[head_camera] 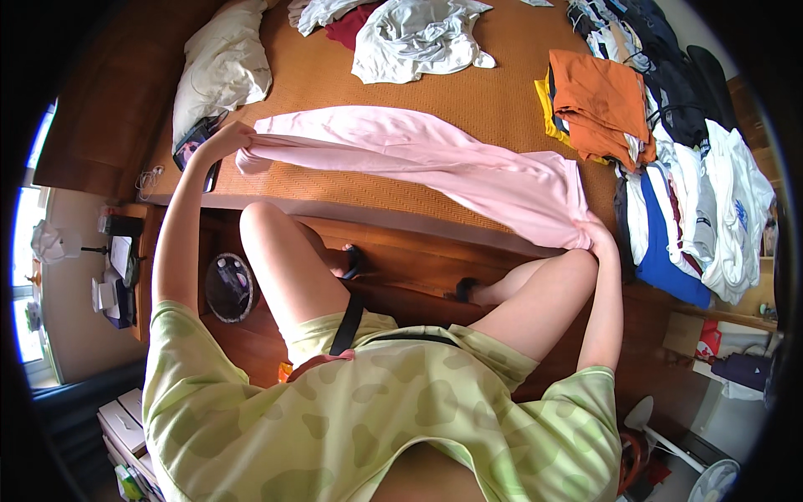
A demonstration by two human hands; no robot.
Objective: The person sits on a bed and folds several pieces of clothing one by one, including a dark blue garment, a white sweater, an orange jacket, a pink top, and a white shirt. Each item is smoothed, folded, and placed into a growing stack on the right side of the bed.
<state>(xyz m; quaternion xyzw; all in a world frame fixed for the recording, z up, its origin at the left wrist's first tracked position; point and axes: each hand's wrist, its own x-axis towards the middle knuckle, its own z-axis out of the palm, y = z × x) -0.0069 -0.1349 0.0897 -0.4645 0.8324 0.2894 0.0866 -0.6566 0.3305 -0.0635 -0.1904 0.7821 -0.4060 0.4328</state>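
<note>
A long pink garment (401, 150), seemingly a pair of trousers, stretches across the front of a bed covered with a woven brown mat (313, 81). My left hand (231, 137) grips its narrow end at the left, beside a lit tablet or phone screen (191, 147). At the other end, near my right knee, my right hand (595, 233) pinches the wider edge. The cloth is drawn out between both hands, with lengthwise creases, and much of it lies on the mat. Fingertips of both hands are partly hidden.
A cream pillow (226, 63) lies at the back left. Crumpled white clothes (420, 41) are at the far side. Folded clothes, an orange one (599, 103) on top, are stacked at right, beside hanging or piled garments (734, 213). A round bin (231, 287) stands on the floor.
</note>
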